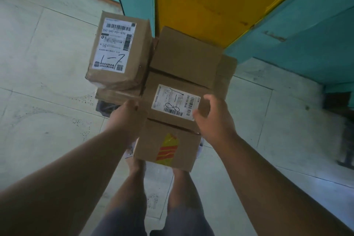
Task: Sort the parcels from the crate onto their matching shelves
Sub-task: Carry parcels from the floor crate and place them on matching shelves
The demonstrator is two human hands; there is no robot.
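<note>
A pile of brown cardboard parcels fills the middle of the head view. The parcel marked "1-7" (118,51) lies top left. The parcel marked "1-8" (172,101) lies in the middle, with a plain parcel (183,57) behind it and a parcel with red and yellow tape (166,145) in front. My left hand (126,119) grips the left side of the "1-8" parcel. My right hand (214,119) holds its right edge, thumb on the label side. Whatever the pile rests on is mostly hidden; a dark edge (104,108) shows beneath.
A teal and yellow shelf unit (210,0) rises just behind the pile, with a teal panel (306,30) to the right. Pale floor tiles (47,63) spread left and right. A dark object (341,105) stands at the right edge. My legs are below the parcels.
</note>
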